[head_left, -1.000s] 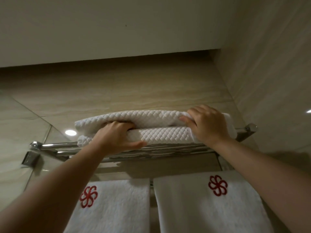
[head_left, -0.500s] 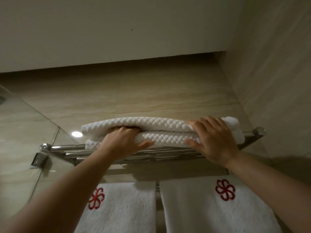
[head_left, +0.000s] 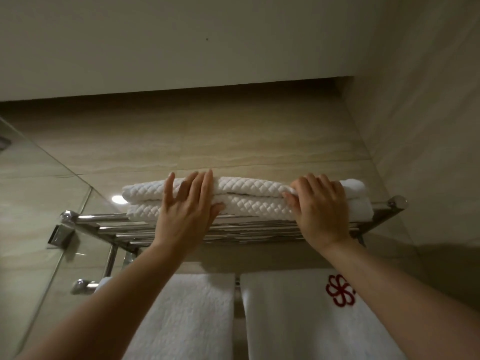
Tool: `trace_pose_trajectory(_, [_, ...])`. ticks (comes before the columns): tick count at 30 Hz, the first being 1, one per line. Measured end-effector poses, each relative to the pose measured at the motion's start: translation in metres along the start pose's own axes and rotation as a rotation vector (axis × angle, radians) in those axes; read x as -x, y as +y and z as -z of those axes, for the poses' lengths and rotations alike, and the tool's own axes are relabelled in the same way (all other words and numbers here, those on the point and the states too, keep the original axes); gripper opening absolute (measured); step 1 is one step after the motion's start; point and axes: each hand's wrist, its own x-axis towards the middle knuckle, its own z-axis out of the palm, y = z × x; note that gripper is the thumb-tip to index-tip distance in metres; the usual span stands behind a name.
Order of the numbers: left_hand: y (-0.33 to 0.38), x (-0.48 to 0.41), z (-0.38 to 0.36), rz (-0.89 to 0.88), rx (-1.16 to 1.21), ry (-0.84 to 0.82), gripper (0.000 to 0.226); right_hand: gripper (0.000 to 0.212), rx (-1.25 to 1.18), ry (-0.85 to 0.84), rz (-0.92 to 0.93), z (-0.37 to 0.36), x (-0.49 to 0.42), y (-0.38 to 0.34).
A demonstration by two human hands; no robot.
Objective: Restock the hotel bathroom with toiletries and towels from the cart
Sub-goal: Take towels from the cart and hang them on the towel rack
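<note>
A folded towel [head_left: 254, 197], white with a quilted diamond weave, lies flat on a chrome rack [head_left: 104, 219] fixed high on the beige tiled wall [head_left: 207, 141]. It lies lengthwise, left to right, and shows two thick layers, one on the other, along its near edge.

The left hand [head_left: 185, 211] lies flat against the near face of the towel's left part, fingers straight and spread wide, their tips reaching up past the top layer. It holds nothing. The towel's left end sticks out beyond this hand.

The right hand [head_left: 320, 209] is at the towel's right part, well apart from the left. Its fingers are curled over the top layer from above while the thumb presses at the seam between the two layers, so it grips the upper fold. Just past it to the right a smoother white cloth [head_left: 357, 193] shows on the rack; whether it is part of the same towel cannot be told.

Below the rack two hanging towels [head_left: 187, 320] hang side by side, nearly touching; the right one bears a red flower emblem [head_left: 340, 291]. A glass panel [head_left: 39, 229] stands at the left, clamped near the rack's left end.
</note>
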Motion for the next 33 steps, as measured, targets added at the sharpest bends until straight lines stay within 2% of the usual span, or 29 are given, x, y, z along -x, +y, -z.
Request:
trace_pose_trajectory(5, [0.0,-0.002,-0.003,0.027,0.079,-0.019,0.06,0.03,-0.099,0.056,-0.017,-0.002,0.001,0.0])
trace_pose_trajectory(9, [-0.006,-0.009,-0.006,-0.013,0.18,0.02,0.042,0.039,-0.053,-0.072,0.112,-0.006,0.012,0.002])
trace_pose_trajectory(13, [-0.015,-0.017,-0.008,-0.042,0.225,-0.057,0.049,0.052,-0.018,-0.207,0.148,-0.003,0.001,0.005])
trace_pose_trajectory(17, [-0.008,-0.013,-0.01,0.098,0.24,-0.067,0.055,0.047,-0.106,-0.311,0.086,-0.002,-0.02,0.006])
trace_pose_trajectory(20, [0.013,-0.001,-0.005,0.233,0.251,-0.087,0.055,0.041,-0.249,-0.501,0.048,-0.005,-0.039,0.018])
trace_pose_trajectory(22, [0.026,0.002,-0.002,0.272,0.255,-0.095,0.053,0.041,-0.255,-0.573,0.014,-0.009,-0.045,0.022])
trace_pose_trajectory(24, [0.032,0.005,-0.001,0.29,0.268,-0.074,0.051,0.04,-0.213,-0.558,-0.004,-0.01,-0.042,0.023])
trace_pose_trajectory(28, [0.03,0.013,-0.004,0.267,0.267,-0.043,0.047,0.039,-0.158,-0.404,-0.052,0.0,-0.027,0.015])
trace_pose_trajectory(31, [0.033,0.015,0.002,0.273,0.243,-0.108,0.05,0.051,-0.094,-0.39,-0.056,0.004,-0.018,0.011])
trace_pose_trajectory(33, [0.037,0.017,0.01,0.297,0.236,-0.178,0.052,0.05,-0.09,-0.413,-0.061,0.009,-0.009,0.009])
